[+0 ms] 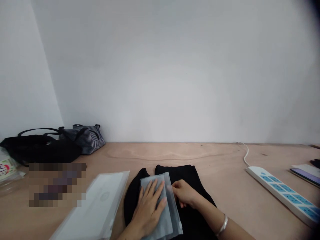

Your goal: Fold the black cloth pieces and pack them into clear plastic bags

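Observation:
A small frosted zip bag (168, 218) lies over a folded black garment (183, 170) at the front middle of the table. Something pale and flat shows through its plastic. My left hand (149, 208) rests flat on the bag with the fingers spread. At the bag's right edge, along the zip strip, my right hand (185, 193) has its thumb and fingers pinched together on the plastic; the fingertips are partly hidden. The zip slider sits at the bag's near right corner. Left of the garment is a larger frosted zip bag (100, 200), lying flat.
A white power strip (282, 193) with blue sockets lies at right, its cord running to the wall. Beyond it is a phone (306, 175). At the back left are a black bag (42, 150) and a striped bag (91, 141). A plastic package (7, 170) stands far left.

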Demonstrator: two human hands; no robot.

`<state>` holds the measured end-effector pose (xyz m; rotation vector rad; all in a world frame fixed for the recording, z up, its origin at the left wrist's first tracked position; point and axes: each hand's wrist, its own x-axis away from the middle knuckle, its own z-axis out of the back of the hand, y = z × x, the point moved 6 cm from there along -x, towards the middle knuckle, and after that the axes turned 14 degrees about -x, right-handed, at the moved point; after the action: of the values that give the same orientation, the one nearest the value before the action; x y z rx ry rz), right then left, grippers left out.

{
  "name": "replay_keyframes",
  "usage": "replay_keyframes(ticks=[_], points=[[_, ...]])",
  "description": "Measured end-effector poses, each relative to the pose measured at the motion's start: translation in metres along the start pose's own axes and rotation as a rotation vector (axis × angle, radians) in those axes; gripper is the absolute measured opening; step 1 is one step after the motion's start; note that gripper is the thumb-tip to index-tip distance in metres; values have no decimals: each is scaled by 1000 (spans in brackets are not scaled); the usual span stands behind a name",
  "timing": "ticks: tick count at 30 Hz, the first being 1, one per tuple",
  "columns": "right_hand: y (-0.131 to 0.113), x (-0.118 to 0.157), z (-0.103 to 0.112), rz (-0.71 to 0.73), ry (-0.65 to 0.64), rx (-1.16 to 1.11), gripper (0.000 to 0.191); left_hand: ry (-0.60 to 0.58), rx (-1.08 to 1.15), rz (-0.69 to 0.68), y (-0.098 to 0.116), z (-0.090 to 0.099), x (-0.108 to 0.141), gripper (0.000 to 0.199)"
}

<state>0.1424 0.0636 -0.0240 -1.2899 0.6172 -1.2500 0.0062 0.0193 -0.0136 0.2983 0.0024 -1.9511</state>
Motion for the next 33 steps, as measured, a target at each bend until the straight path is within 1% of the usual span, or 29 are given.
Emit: replay_keyframes(ticks=[2,5,7,10,12,15,18,21,23,25,27,29,31,33], points=[[-4,-11,-4,31,42,33,25,34,22,17,-1,2,0,47],[-10,-19,-9,111,113,80,18,58,25,39,-3,4,1,45],[-12,-20,-10,150,151,97,14,43,5,57,-4,3,1,45],[-8,-17,-1,168,230,103,22,6,-22,94,-4,1,1,46],[-1,-14,14,153,317,99,30,-23,-38,118,-3,-1,1,49],[11,-8,44,115,431,85,38,-60,-54,145,-3,-4,0,56],[16,-5,74,94,475,87,32,-81,-53,154,-4,-7,0,58],[14,-6,99,80,507,127,24,-92,-55,154,-5,-8,0,58],[12,-9,113,75,544,180,22,-95,-52,157,-5,-7,0,58],[9,-11,122,72,578,252,20,-99,-49,163,-5,-7,0,59],[4,-10,125,75,601,340,18,-97,-49,169,-5,-6,0,59],[-4,-4,121,92,625,440,21,-83,-53,183,-6,-6,0,60],[-14,3,109,129,646,525,28,-52,-60,212,-7,-5,-1,59],[-24,10,89,217,627,624,33,-10,-68,254,-10,-2,-1,57]])
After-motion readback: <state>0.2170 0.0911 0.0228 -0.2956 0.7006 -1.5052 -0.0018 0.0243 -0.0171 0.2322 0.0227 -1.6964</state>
